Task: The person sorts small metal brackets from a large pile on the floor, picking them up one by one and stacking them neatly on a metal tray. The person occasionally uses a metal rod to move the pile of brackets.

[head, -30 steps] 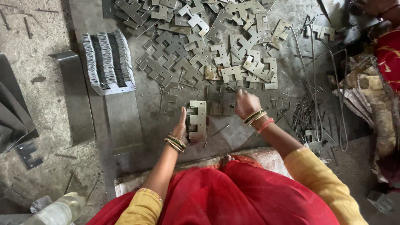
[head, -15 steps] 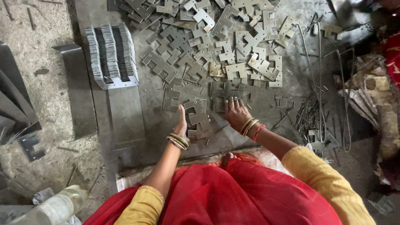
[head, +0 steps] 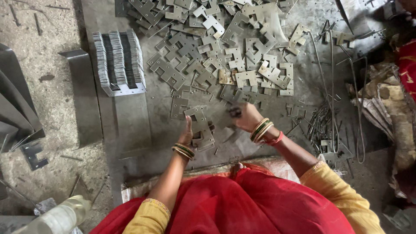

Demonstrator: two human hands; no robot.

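Just beside the small stack of notched metal plates (head: 200, 128), on its left edge, the left hand (head: 187, 132) is pressed flat, fingers together. Just right of the stack, the blurred right hand (head: 243, 115) is seen curled; its grip cannot be told. Beyond the stack, loose stamped plates (head: 225, 47) are scattered, and up-left a packed row of plates (head: 119, 60) is stood on edge

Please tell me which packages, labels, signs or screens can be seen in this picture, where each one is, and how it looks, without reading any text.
No labels, signs or screens can be made out.
Clear plastic bottle: bottom left corner, lying on the grey floor, pale and see-through; any label too blurred to tell.
Crumpled brownish paper or sacking bundle: right edge, beside thin metal rods; whether it is a package is unclear.
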